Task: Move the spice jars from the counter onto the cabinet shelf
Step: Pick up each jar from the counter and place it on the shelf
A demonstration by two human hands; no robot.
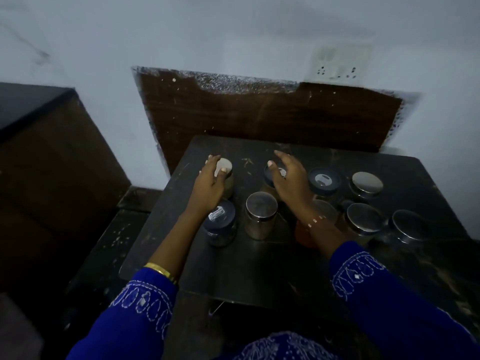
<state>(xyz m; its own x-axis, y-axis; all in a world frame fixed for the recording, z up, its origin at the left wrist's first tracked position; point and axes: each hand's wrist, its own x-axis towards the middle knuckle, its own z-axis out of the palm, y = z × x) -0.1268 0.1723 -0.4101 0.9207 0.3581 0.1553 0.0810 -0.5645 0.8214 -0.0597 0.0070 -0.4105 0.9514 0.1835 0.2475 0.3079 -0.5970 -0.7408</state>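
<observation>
Hands on our counter point(259, 268): left hand point(210, 183) gripping pale-lidded jar point(224, 168), right hand point(288, 178) spread open over dark-lidded jar point(275, 175), contents unclear.

Jars point(261, 215) on counter point(259, 268), panel point(259, 120) behind, cabinet point(52, 165) left

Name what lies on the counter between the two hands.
Head view: only bare dark counter lies between the left hand and right hand.
</observation>
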